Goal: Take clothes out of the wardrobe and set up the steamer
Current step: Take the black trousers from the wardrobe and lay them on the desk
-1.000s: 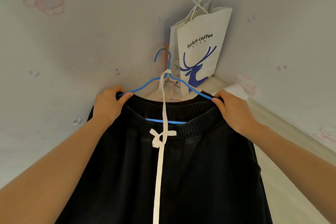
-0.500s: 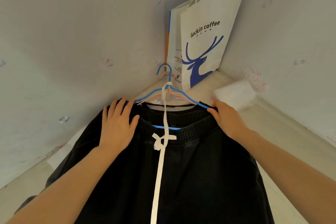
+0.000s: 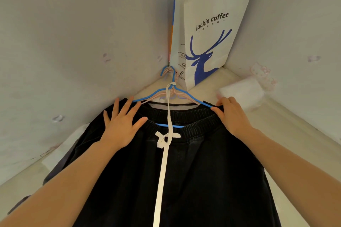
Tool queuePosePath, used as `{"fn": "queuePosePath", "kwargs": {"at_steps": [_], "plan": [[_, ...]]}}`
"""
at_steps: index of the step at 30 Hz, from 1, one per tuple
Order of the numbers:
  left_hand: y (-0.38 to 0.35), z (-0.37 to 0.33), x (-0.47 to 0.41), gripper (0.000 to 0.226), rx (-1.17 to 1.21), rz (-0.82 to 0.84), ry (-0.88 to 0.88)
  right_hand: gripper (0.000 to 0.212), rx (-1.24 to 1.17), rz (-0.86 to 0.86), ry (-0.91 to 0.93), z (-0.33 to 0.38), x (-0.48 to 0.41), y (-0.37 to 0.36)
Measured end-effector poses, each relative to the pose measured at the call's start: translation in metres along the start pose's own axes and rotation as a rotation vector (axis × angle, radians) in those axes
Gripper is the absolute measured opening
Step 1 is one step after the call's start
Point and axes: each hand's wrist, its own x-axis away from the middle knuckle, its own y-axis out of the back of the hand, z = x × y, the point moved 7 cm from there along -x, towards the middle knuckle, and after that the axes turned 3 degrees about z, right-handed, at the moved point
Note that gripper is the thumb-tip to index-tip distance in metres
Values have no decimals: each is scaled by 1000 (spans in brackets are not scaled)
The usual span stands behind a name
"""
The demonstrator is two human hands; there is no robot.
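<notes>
A black pair of trousers with an elastic waistband and a long white drawstring lies spread on a pale surface, hung on a blue wire hanger. Pink hangers sit stacked under the blue one. My left hand rests flat on the left of the waistband, fingers spread. My right hand pinches the right end of the hanger and the fabric there. No steamer shows in this view.
A white paper bag printed with a blue deer stands in the corner behind the hanger hook. A white folded pack lies beside my right hand. Patterned walls close in on both sides.
The trousers and hanger have come down onto the surface. My left hand let go of the hanger's left end and now lies flat on the fabric.
</notes>
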Motion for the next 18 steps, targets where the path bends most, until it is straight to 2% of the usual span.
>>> {"fn": "queuePosePath", "kwargs": {"at_steps": [7, 12, 18], "plan": [[8, -5, 7, 62, -12, -9, 24, 30, 26, 82, 64, 19, 10, 13], [13, -15, 24, 54, 105, -71, 50, 40, 87, 53, 91, 39, 40, 20], [9, -29, 59, 59, 60, -18, 2, 54, 285, 86, 116, 46, 92, 13]]}}
